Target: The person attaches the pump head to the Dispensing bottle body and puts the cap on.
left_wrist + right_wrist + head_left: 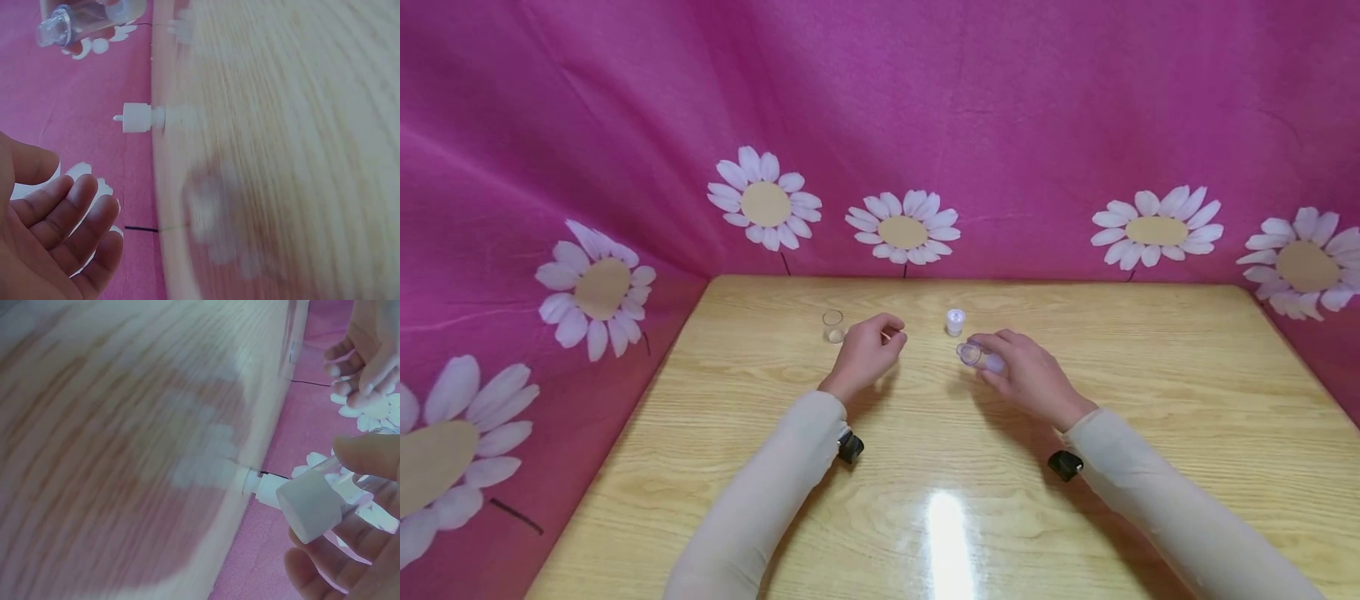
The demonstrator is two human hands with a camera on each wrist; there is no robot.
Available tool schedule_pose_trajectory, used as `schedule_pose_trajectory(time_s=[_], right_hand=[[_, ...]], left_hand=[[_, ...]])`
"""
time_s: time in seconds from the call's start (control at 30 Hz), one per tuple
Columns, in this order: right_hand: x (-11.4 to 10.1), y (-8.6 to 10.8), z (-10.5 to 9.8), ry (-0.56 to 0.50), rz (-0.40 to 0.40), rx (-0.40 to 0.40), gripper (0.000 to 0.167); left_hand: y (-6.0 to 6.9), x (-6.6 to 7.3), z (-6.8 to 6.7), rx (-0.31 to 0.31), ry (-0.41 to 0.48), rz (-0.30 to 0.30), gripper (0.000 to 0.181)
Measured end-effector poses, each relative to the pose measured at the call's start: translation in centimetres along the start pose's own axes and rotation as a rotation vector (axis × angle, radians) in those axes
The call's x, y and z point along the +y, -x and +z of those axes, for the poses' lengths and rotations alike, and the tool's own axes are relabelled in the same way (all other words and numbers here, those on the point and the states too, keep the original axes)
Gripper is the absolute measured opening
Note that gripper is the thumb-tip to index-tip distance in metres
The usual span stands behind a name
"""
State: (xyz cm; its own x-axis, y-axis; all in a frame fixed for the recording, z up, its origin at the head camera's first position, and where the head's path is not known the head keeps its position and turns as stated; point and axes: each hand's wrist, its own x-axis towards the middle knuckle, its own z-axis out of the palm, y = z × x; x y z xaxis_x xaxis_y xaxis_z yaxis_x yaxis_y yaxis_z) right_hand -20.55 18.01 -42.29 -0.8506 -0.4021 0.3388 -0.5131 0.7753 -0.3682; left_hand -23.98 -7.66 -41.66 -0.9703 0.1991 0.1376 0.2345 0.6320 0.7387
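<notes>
Sleeves overhang table; white nozzle beyond.

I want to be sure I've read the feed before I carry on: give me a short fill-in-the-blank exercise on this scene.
1. While the right hand holds the clear bottle, the left hand holds ____.
2. In the head view, the clear piece is to the ____ of the small white piece.
3. The head view shows ____ black wrist devices.

Missing words: nothing; left; two.

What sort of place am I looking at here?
Probably a makeshift filming booth: a flower-printed pink backdrop stands behind the wood-grain table and along both sides, and black wrist devices suggest recording.
</notes>
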Motion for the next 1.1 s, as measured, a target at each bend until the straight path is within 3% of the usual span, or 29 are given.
schedule_pose_trajectory(time_s=[0.27,0.47,0.73,0.87,1.1], right_hand=[[0.0,0.0,0.2,0.018,-0.007,-0.016,0.042],[0.0,-0.1,0.2,0.005,0.0,-0.029,0.041],[0.2,0.1,0.0,0.024,-0.004,-0.02,0.042],[0.2,0.3,0.0,0.02,-0.011,-0.022,0.042],[0.3,0.5,-0.1,0.009,-0.018,-0.015,0.041]], left_hand=[[-1.2,0.5,0.8,-0.034,-0.094,0.017,0.027],[-2.2,0.0,1.0,-0.064,-0.098,-0.011,0.032],[-3.1,-0.2,1.4,-0.102,-0.131,0.0,0.033],[-3.8,-0.4,2.1,-0.127,-0.112,-0.002,0.036],[-5.3,-1.0,3.9,-0.132,0.012,-0.043,0.039]])
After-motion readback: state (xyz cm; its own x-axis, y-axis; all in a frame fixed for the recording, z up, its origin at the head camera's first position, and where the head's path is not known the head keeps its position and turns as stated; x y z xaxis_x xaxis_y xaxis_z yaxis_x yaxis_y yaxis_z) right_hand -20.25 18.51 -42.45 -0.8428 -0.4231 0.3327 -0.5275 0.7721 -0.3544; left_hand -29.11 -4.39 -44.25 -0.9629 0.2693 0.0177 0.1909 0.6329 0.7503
